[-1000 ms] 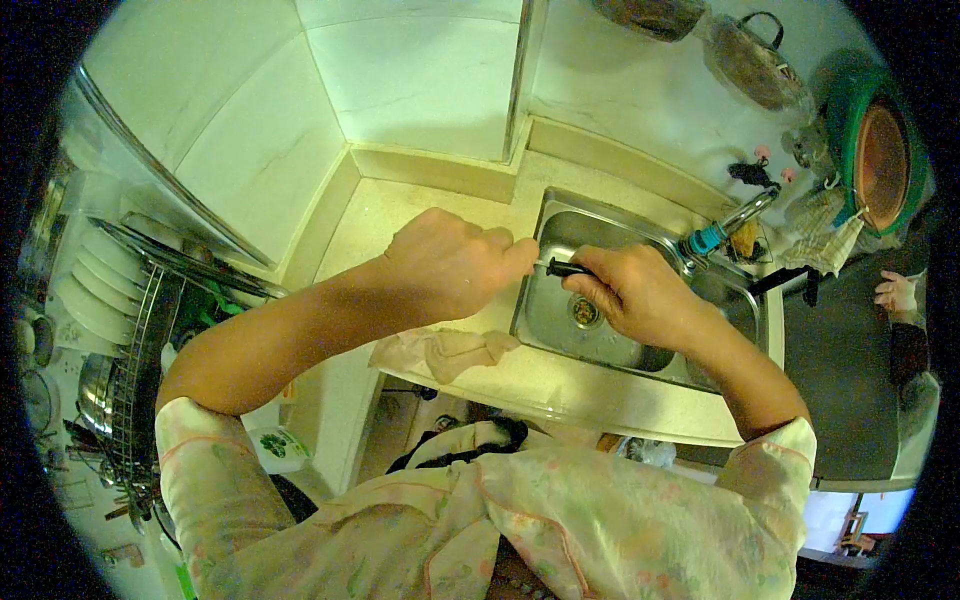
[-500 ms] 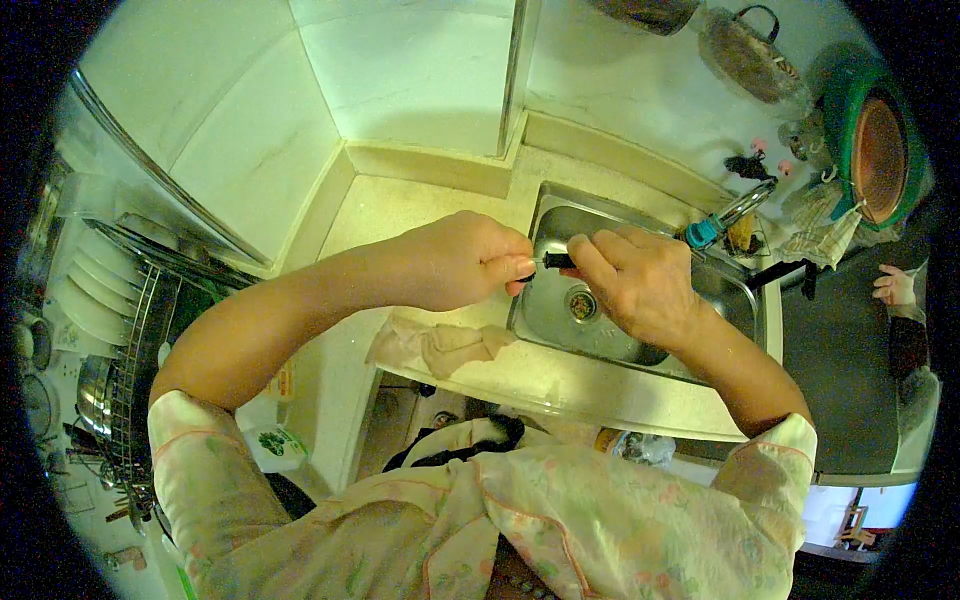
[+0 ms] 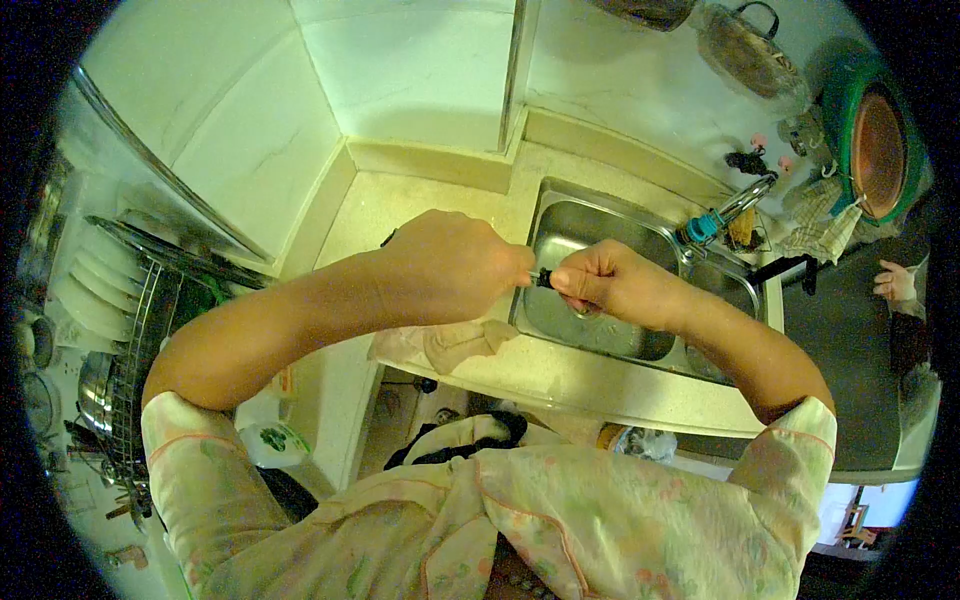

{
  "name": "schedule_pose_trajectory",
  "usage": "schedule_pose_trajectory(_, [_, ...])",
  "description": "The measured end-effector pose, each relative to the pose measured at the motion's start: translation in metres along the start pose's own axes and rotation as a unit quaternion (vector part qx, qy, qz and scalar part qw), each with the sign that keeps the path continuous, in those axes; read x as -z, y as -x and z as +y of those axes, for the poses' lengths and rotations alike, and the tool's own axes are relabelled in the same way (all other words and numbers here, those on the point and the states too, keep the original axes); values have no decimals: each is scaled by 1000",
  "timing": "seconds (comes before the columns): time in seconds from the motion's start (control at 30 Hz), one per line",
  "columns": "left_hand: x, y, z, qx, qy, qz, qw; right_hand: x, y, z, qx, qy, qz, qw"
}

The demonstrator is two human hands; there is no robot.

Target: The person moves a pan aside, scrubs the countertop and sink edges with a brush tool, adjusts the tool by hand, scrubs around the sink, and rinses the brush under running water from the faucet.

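My left hand (image 3: pixel 455 262) is closed in a fist over the counter, just left of the sink. What it holds is mostly hidden; a short dark tip (image 3: pixel 390 237) shows at the back of the fist. Thumb and fingers of my right hand (image 3: pixel 615 285) pinch a small black piece (image 3: pixel 543 278) above the sink basin. A thin pale bit links this piece to the left fist, so the two hands almost meet. The kind of object cannot be made out. Below the left hand, a crumpled beige cloth (image 3: pixel 465 345) lies on the counter edge.
The steel sink (image 3: pixel 640 343) has a faucet with a teal collar (image 3: pixel 700 230). Plates stand in a dish rack (image 3: pixel 135 390) at left. A green basin (image 3: pixel 840 130) hangs at right. Another person's hand (image 3: pixel 895 282) shows at the far right. Below the counter is an open cabinet.
My right hand has turned and dropped slightly, its thumb now on the black piece. My left fist has rotated, and a dark tip now shows behind it.
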State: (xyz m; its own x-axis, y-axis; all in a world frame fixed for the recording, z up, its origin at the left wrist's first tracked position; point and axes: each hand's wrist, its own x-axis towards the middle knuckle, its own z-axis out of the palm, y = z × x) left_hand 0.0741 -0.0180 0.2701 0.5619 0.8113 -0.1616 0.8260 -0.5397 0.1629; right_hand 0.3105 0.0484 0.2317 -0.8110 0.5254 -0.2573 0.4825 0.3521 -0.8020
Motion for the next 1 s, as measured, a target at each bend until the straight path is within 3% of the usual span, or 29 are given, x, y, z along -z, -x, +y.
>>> schedule_pose_trajectory(0.03, [1,0,-1,7,7,4,1000,-3,0,-3,32,25,33,999])
schedule_pose_trajectory(0.07, [-1,-1,-4,3,32,24,999,-6,3,-10,76,183,103,975])
schedule_pose_trajectory(0.13, [-7,-4,-11,-6,83,66,994,-7,12,-31,156,478,231,833])
schedule_pose_trajectory(0.23, [-2,-7,-16,-19,191,98,977,2,10,-30,218,525,282,773])
schedule_pose_trajectory(0.43, [-2,-17,-22,-21,261,72,962,17,6,-25,278,539,300,737])
schedule_pose_trajectory(0.53, [7,-15,-13,-7,83,94,992,11,8,-28,193,460,261,826])
schedule_pose_trajectory(0.63, [13,-11,-4,9,11,61,998,13,8,-30,105,286,165,938])
schedule_pose_trajectory(0.7, [20,-9,0,-4,-23,41,999,13,4,-19,73,141,107,982])
schedule_pose_trajectory(0.83, [22,-7,3,-16,-36,24,999,8,0,-7,17,-28,44,998])
schedule_pose_trajectory(1.0, [10,-8,-5,-35,-52,44,997,14,-4,-8,-48,-69,-20,996])
